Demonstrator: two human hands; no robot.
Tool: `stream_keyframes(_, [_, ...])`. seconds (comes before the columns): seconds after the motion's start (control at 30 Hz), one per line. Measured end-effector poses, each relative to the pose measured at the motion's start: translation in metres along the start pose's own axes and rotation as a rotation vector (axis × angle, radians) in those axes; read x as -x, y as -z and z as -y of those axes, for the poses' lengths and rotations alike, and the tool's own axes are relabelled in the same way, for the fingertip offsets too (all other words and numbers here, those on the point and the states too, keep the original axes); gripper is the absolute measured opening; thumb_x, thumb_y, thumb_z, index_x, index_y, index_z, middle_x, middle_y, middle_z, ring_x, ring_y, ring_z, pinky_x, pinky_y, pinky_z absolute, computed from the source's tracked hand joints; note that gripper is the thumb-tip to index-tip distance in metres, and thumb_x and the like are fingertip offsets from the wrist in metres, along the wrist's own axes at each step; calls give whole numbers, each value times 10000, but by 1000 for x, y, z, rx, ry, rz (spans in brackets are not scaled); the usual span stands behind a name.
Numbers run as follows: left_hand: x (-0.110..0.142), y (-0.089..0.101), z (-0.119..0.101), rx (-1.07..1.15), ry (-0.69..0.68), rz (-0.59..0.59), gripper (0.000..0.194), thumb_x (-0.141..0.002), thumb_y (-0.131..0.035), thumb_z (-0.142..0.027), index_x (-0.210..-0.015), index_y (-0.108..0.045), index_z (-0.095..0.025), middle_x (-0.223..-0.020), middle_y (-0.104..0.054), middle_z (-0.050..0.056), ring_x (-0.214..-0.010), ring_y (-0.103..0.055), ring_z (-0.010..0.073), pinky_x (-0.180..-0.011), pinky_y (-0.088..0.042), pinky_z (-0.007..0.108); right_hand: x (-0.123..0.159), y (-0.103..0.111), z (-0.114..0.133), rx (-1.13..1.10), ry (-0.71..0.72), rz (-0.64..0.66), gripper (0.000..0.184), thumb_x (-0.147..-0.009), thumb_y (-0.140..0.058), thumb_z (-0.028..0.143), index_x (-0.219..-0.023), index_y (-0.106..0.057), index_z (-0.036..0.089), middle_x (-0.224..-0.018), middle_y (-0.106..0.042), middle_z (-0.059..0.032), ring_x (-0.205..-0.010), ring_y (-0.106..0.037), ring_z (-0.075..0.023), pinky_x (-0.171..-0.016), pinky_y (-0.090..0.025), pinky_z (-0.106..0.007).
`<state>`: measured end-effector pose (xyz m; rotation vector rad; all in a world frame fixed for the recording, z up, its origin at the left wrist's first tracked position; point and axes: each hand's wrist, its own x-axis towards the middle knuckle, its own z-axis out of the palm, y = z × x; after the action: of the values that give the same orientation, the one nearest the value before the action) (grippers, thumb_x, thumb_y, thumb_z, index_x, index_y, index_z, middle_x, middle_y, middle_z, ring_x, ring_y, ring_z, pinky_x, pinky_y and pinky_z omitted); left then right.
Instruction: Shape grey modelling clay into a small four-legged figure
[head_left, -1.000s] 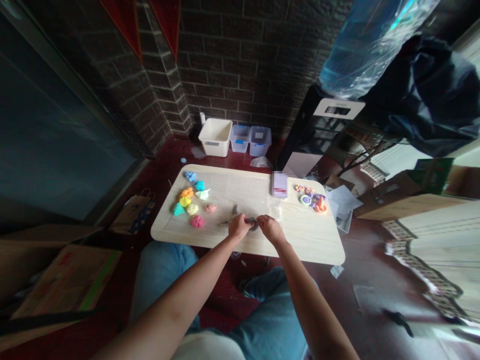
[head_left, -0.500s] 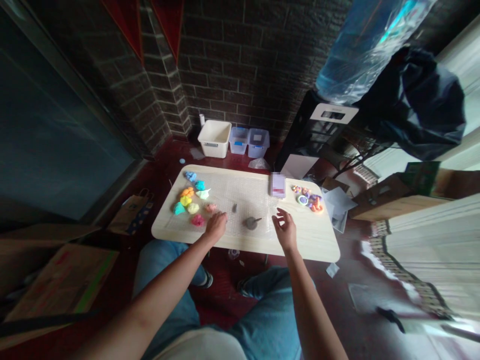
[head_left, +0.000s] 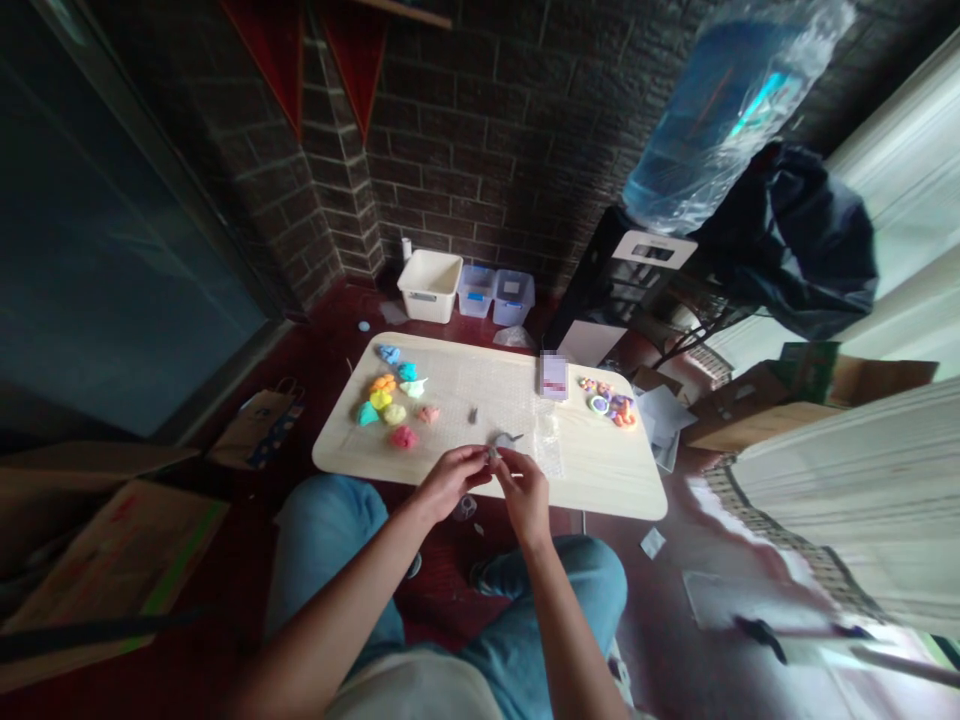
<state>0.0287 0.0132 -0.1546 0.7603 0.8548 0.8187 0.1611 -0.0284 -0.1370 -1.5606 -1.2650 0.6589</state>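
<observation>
Near the table's front edge my left hand [head_left: 454, 478] and my right hand [head_left: 525, 490] meet fingertip to fingertip. Both are closed in a pinch on a small grey lump of what looks like modelling clay [head_left: 493, 453]. Just behind the fingers lies a round grey clay piece [head_left: 504, 439] with a thin stub pointing right, partly covered by my hand. A smaller grey piece [head_left: 474, 414] rests farther back on the bubble wrap [head_left: 480, 375]. Several coloured clay lumps, among them a red one [head_left: 404, 437] and a pink one [head_left: 429, 413], lie to the left.
The pale table [head_left: 600, 470] carries a small purple-white box [head_left: 553, 376] at the back and a cluster of orange and purple pieces [head_left: 622, 410] on the right. Behind stand a white bin [head_left: 430, 287], two clear bins [head_left: 513, 297] and a water dispenser [head_left: 592, 290].
My hands were apart, the left near the pink lump and the right over the table's right half. They have come together at the front, around a small grey lump. The view has shifted slightly.
</observation>
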Motion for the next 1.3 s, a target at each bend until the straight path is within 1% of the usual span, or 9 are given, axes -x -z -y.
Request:
stream_keyframes(0.13, [22,-9,-18,206,-16,-7,313,-756,-755,-380,-954,-728,-139,-983,-734,97,-963,-665,205,-925,-493,348,12,-3,26,88,82,-10,221,-889,-590,361,-913,-722,185,-907,-700,-88,-824,-633,-215,-701,-506,-341])
stream_keyframes(0.23, [28,-13,-33,316,11,0,458,-884,-553,-538,-1057,-714,-146,-1108,-717,121,-1037,-655,218,-920,-496,339,24,-7,45,151,149,-13,138,-876,-614,296,-887,-719,207,-956,-693,-88,-943,-591,-246,-852,-470,-414])
stream_keyframes(0.33, [29,-19,-43,533,85,68,486,-953,-443,-498,-1146,-674,-117,-1167,-704,134,-1124,-635,213,-1003,-456,324,34,-8,62,207,191,27,100,-855,-646,261,-886,-735,227,-985,-698,-87,-964,-572,-258,-893,-446,-445])
stream_keyframes(0.43, [32,-25,-44,665,113,96,376,-992,-414,-337,-1134,-667,-97,-1119,-728,115,-1144,-632,177,-1047,-420,286,27,-3,76,175,215,7,185,-908,-584,331,-933,-733,224,-1007,-695,-88,-979,-587,-248,-899,-462,-430])
stream_keyframes(0.53, [41,-34,-46,698,110,124,426,-997,-383,-376,-1198,-641,-104,-1162,-716,113,-1207,-597,194,-1054,-415,294,6,-1,85,52,192,-124,397,-1005,-341,393,-1136,-660,197,-1181,-652,-112,-1135,-577,-227,-994,-444,-435])
stream_keyframes(0.7, [55,-50,-58,825,33,257,630,-927,-384,-612,-1415,-481,-226,-1460,-515,91,-1415,-372,280,-1153,-287,441,-7,-27,98,240,184,-6,547,-1015,-137,418,-1483,-345,226,-1634,-167,-79,-1518,-21,-262,-1167,-58,-627])
stream_keyframes(0.87, [56,-57,-66,746,-136,206,639,-911,-288,-687,-1425,-454,-346,-1518,-440,9,-1461,-279,252,-1175,-234,467,8,-40,116,293,312,-6,556,-1005,-127,391,-1552,-128,289,-1654,-9,-40,-1512,90,-257,-1156,-12,-643])
stream_keyframes(1.03, [64,-61,-66,572,-87,128,714,-856,-321,-759,-1378,-520,-315,-1463,-504,44,-1417,-351,305,-1099,-354,467,-5,-32,123,157,283,-185,557,-1009,-130,356,-1553,-21,317,-1650,10,-68,-1510,87,-300,-1099,-3,-725])
stream_keyframes(1.3, [72,-63,-69,569,-70,108,729,-853,-311,-766,-1398,-499,-320,-1458,-508,48,-1394,-388,303,-1077,-375,450,0,-29,123,156,268,-159,562,-1004,-88,398,-1552,11,317,-1651,50,-51,-1507,123,-278,-1111,31,-701])
